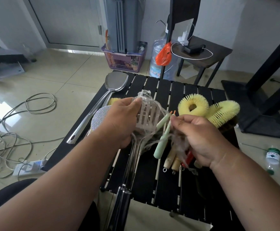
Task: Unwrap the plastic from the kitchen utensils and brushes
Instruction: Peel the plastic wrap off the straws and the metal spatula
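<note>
So the black slatted tabletop (154, 189) takes up most of the middle here, with a pale tiled floor (55, 77) all around it. Off to the left on the floor there's a mess of cables (19, 114) running into a white power strip (28, 167), and at the back a purple basket (125, 60) next to a big water jug (161, 64) with an orange bag (164, 55) hanging in front of it. A small dark side table (219, 52) sits back right.

On the tabletop, a big steel spatula (102, 100) lies diagonally at the left edge, already bare. Beside it is a glittery round scrubber (100, 117). On the right, two yellow looped brushes (209, 109) sit touching each other.

The bundle being worked on is right in the centre, held just above the tabletop: a slotted turner (148, 117) with a long shiny handle, a mint-green handle (161, 140), a couple of wooden handles (171, 160) with little rings on the ends, and something red I can't make out, tucked under the right hand. Clear plastic wrap (144, 97) is stretched and stringy all over them.

Left hand (119, 120) has its grip pinching a bunched wad of the wrap at the top of the slotted turner. Right hand (201, 139) is curled with fingertips pinching strands of the wrap near the tip of the green handle.

A small water bottle (272, 157) stands on the floor at far right.
</note>
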